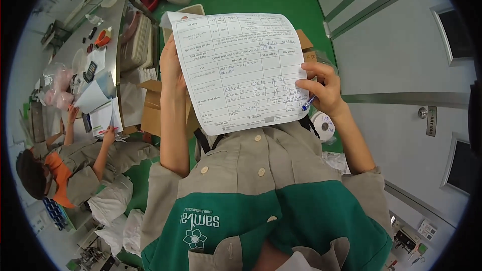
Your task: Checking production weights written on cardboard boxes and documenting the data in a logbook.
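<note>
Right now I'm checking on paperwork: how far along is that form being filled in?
Done: handwritten entries already fill several middle rows of the printed form. In hand: the left hand holds the sheet up by its left edge, and the right hand grips its right edge along with a blue pen, tip off the paper. Left: some lower boxes appear blank, though the writing is too small to judge fully.

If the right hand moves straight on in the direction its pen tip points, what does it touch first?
Probably the paper form. The right hand grips a blue pen whose tip points down-left at the sheet's lower right edge, seemingly almost touching it; exact depth is unclear.
</note>
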Motion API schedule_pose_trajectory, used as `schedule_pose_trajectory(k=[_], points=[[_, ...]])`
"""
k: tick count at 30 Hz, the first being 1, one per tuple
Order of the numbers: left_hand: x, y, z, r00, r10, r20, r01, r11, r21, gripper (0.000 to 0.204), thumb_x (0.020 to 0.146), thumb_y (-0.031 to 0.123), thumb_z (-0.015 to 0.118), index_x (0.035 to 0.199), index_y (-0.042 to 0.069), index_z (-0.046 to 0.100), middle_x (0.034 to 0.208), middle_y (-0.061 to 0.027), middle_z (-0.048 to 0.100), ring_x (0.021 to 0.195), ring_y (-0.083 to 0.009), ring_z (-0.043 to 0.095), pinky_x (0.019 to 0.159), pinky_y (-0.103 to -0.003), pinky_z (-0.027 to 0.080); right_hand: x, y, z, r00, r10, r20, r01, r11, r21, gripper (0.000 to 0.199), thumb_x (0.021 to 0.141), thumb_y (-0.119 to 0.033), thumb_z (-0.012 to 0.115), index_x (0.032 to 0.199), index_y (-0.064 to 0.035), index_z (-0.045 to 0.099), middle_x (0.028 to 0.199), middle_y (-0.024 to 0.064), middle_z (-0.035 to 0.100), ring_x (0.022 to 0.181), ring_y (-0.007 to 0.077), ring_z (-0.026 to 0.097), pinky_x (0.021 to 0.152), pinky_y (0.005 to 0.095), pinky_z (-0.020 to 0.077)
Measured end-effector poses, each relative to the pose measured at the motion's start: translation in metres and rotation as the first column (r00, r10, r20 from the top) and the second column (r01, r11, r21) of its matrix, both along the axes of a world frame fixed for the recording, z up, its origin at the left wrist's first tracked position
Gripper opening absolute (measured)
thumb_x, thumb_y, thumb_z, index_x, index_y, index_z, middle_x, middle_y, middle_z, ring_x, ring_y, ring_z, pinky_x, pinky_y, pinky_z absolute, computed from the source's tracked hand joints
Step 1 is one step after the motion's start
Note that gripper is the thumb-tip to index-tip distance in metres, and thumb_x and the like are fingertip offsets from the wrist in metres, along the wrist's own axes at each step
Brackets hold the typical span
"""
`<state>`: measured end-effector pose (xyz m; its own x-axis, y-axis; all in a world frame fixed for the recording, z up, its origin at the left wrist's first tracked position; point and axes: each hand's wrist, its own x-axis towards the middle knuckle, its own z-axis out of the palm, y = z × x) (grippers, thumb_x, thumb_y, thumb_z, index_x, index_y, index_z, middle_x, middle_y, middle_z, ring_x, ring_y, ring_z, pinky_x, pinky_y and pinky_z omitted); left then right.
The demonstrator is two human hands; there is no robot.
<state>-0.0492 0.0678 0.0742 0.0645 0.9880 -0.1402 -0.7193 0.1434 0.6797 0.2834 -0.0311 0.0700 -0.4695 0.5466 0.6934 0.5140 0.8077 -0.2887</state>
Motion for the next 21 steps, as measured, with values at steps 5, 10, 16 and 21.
schedule_pose_trajectory(k=[5, 10, 16, 21], points=[[-0.007, -0.002, -0.015, 0.897, 0.232, -0.375, -0.141, 0.956, 0.256, 0.033, 0.098, 0.029, 0.047, 0.112, 0.001, 0.058, 0.097, -0.0085, 0.064, 0.08, -0.016, 0.064, 0.064, -0.026, 0.052, -0.006, 0.007, 0.009, 1.0, -0.003, 0.017, 0.002, 0.998, 0.067, 0.039, 0.064, 0.006, 0.075, 0.098, -0.011, 0.068, 0.118, 0.0106, 0.056, 0.067, 0.0139, 0.059, 0.049, 0.0209, 0.0464], [-0.003, -0.001, -0.004, 0.993, -0.11, 0.045, 0.109, 0.994, 0.021, 0.057, 0.095, 0.051, 0.047, 0.128, 0.004, 0.053, 0.121, -0.0113, 0.058, 0.104, -0.0209, 0.061, 0.081, -0.035, 0.052, -0.006, 0.009, 0.009, 0.993, -0.039, 0.109, 0.033, 0.998, 0.06, 0.026, 0.068, -0.003, 0.073, 0.092, -0.0106, 0.067, 0.115, 0.0099, 0.066, 0.07, 0.0167, 0.065, 0.054, 0.0245, 0.0524], [-0.002, -0.011, -0.018, 0.98, 0.024, -0.197, -0.007, 0.996, 0.086, 0.047, 0.095, 0.024, 0.058, 0.137, 0.005, 0.05, 0.121, -0.0101, 0.061, 0.099, -0.0156, 0.063, 0.079, -0.028, 0.053, -0.015, 0.013, -0.009, 0.984, -0.047, 0.17, 0.044, 0.999, 0.019, 0.013, 0.076, -0.01, 0.068, 0.088, -0.0133, 0.066, 0.118, 0.0023, 0.066, 0.072, 0.0131, 0.064, 0.052, 0.0227, 0.0504], [0.015, -0.027, -0.018, 0.951, 0.143, -0.274, -0.145, 0.989, 0.012, 0.045, 0.099, 0.017, 0.046, 0.142, 0.006, 0.042, 0.132, -0.0223, 0.052, 0.11, -0.0294, 0.062, 0.084, -0.036, 0.057, -0.018, 0.016, -0.038, 0.989, -0.076, 0.128, 0.088, 0.992, -0.09, 0.014, 0.081, -0.013, 0.065, 0.094, -0.0172, 0.068, 0.122, -0.0002, 0.062, 0.074, 0.0121, 0.064, 0.055, 0.0237, 0.0511]])
